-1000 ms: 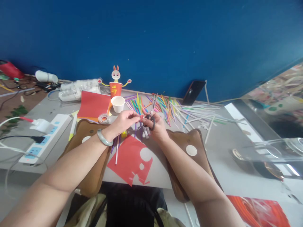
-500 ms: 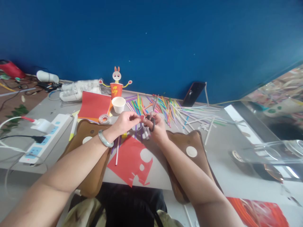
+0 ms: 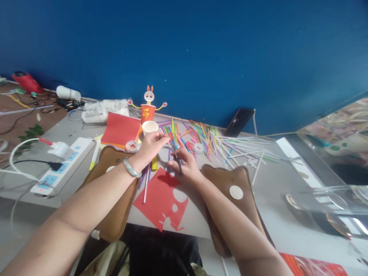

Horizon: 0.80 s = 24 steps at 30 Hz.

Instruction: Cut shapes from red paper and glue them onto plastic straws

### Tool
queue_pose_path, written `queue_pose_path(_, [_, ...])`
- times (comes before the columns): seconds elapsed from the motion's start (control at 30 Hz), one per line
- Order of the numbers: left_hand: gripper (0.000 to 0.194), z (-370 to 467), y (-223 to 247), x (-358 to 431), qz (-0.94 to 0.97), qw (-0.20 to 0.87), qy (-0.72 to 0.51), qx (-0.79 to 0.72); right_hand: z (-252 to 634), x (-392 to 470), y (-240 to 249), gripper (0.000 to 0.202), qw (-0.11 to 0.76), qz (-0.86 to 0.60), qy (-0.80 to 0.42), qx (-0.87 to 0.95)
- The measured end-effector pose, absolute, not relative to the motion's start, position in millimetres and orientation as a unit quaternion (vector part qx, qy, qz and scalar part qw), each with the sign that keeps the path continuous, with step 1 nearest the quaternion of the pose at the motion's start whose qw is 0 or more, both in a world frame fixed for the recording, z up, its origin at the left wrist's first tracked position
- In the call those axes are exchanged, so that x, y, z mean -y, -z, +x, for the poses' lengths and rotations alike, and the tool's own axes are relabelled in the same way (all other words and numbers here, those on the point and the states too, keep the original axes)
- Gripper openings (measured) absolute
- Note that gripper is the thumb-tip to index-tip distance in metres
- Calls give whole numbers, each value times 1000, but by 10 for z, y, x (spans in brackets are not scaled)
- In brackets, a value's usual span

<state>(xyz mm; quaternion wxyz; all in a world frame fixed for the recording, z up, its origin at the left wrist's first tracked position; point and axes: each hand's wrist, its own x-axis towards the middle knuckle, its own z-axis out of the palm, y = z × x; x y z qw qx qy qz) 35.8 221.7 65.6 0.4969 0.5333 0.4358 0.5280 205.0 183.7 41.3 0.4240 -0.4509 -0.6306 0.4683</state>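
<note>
My left hand, with a bracelet on the wrist, pinches a small red paper piece between its fingertips. In my right hand are dark-handled scissors; their blades point up at the small piece, and I cannot tell whether they touch it. Below both hands lies a red paper sheet with round holes and a ragged cut edge. Just behind my left hand stands a white paper cup. A red cup with a rabbit figure is farther back.
Many coloured sticks are scattered behind my hands. Brown cushions lie under my left forearm and right forearm. A power strip is at left, near red paper and a tape roll. A phone leans against the blue wall.
The two hands held the red piece together before; now only the left fingertips have it. The scissors have turned, bringing their blades to the piece. The whole view has shifted slightly.
</note>
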Motion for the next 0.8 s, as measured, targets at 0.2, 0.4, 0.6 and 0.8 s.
queue_pose_path(0.2, [14, 364, -650, -2206, 532, 495, -529, -438, 2050, -1850, -389, 40, 437, -451, -459, 628])
queue_pose_path(0.4, [13, 367, -630, -2209, 540, 489, -528, -436, 2044, -1848, -397, 39, 439, -456, -457, 624])
queue_pose_path(0.6, [14, 373, -630, -2199, 537, 493, -531, -432, 2029, -1845, -403, 40, 440, -460, -457, 621])
queue_pose_path(0.8, [14, 383, -642, -2186, 529, 505, -534, -425, 2034, -1844, -403, 45, 433, -463, -447, 631])
